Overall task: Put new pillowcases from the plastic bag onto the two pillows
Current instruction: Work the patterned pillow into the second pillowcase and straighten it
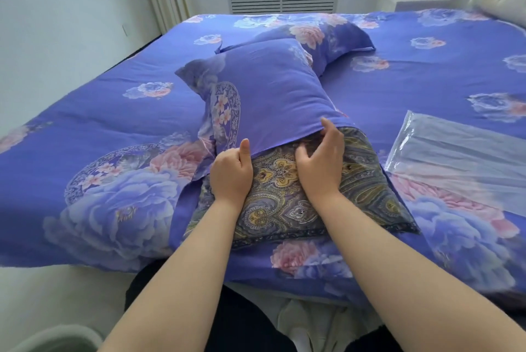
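Paisley pillow (287, 198), gold and grey-blue, lies at the bed's (85, 124) near edge, far half inside a purple floral pillowcase (273, 89). Left hand (232, 175) grips the case's open hem, thumb up. Right hand (321, 163) pinches the hem, fingers curled. Second cased pillow (327, 33) behind. Clear plastic bag (461, 158) lies flat, right.
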